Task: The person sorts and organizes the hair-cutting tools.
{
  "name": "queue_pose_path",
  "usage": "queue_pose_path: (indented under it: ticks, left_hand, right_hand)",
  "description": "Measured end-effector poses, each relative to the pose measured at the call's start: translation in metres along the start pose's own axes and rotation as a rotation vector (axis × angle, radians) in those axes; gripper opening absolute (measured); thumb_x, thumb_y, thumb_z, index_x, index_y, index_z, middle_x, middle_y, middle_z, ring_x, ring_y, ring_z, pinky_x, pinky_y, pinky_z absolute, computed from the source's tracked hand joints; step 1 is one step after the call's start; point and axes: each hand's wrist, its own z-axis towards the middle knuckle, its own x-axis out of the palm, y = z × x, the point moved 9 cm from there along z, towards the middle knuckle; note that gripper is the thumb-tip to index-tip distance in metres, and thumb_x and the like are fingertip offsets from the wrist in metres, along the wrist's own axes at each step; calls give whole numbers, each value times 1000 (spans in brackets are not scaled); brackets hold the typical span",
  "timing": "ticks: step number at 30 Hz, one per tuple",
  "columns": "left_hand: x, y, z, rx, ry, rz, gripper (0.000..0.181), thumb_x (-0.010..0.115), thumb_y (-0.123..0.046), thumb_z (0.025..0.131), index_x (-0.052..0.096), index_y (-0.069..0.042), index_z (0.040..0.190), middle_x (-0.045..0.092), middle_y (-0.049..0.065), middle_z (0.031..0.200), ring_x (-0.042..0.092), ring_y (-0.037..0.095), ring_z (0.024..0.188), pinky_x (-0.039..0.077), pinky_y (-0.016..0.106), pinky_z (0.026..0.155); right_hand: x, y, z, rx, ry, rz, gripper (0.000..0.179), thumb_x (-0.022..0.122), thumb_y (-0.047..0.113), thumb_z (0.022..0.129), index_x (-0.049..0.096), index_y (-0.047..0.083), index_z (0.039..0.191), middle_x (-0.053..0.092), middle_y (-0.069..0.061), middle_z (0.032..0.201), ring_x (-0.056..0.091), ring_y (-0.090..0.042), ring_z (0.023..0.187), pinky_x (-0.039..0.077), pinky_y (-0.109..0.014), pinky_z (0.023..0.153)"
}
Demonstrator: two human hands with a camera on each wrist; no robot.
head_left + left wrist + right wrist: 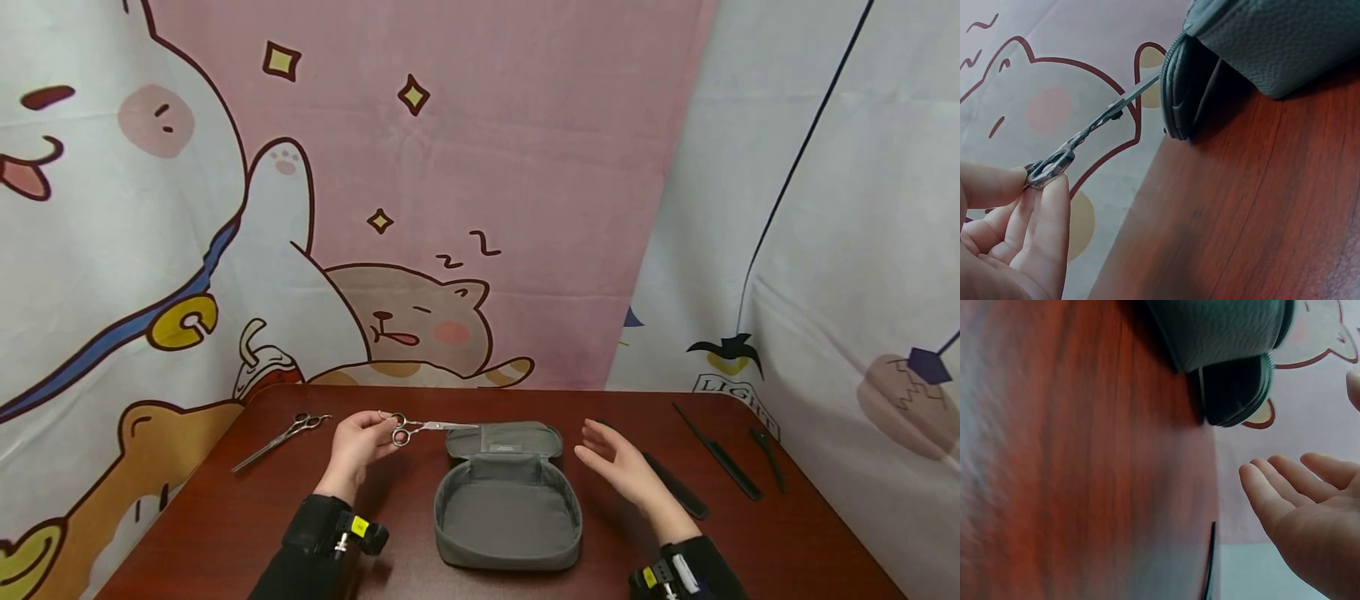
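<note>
My left hand (pixel 365 446) pinches a pair of silver scissors (pixel 1054 167) by the finger loops between thumb and fingers. The blades point right and overlap the raised lid of a grey zip case (pixel 507 546) in the head view. That case stands open in the middle of the table, its lid (pixel 504 437) folded back and its inside showing. To the right of it, my right hand (pixel 618 467) hovers with fingers extended and holds nothing. In the right wrist view the right hand (pixel 1310 506) has its palm showing, apart from the case.
Another pair of silver scissors (pixel 281 440) lies at the table's left. On the right lie a black comb-like tool (pixel 675 486), a black thin-tailed comb (pixel 723 458) and a small black item (pixel 768 457). A printed cloth (pixel 525 167) hangs behind the table.
</note>
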Motion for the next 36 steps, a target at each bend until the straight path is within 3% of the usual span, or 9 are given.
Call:
queue_pose_path:
  ticks: [11,22,30,36]
  left_hand:
    - [1,8,8,-71,19,-24,12,68,0,91,63,7,99,67,8,82,70,17,70,58,29,60]
    - [0,10,12,-97,25,-26,11,69,0,91,63,6,98,66,7,79,69,16,68,57,28,60]
    - [-2,13,13,-94,31,-21,17,68,-3,92,62,10,103,67,9,81,70,17,70,58,29,62]
    - [-2,15,15,-103,17,-41,17,68,-2,92,62,9,102,67,8,81,70,18,71,58,30,62]
  right_hand:
    - [14,-21,27,110,71,150,66,63,23,99,33,-12,146,44,-34,141,50,-43,126,49,-46,96]
    - [33,-26,41,212,117,129,56,57,21,102,41,-21,136,54,-34,129,65,-35,106,54,-42,87]
    - [44,-38,44,272,174,348,49,51,14,104,41,-24,133,61,-24,118,67,-22,96,55,-38,85]
    - [45,-37,48,237,189,398,47,50,6,103,36,-25,135,54,-32,126,65,-18,98,54,-36,86]
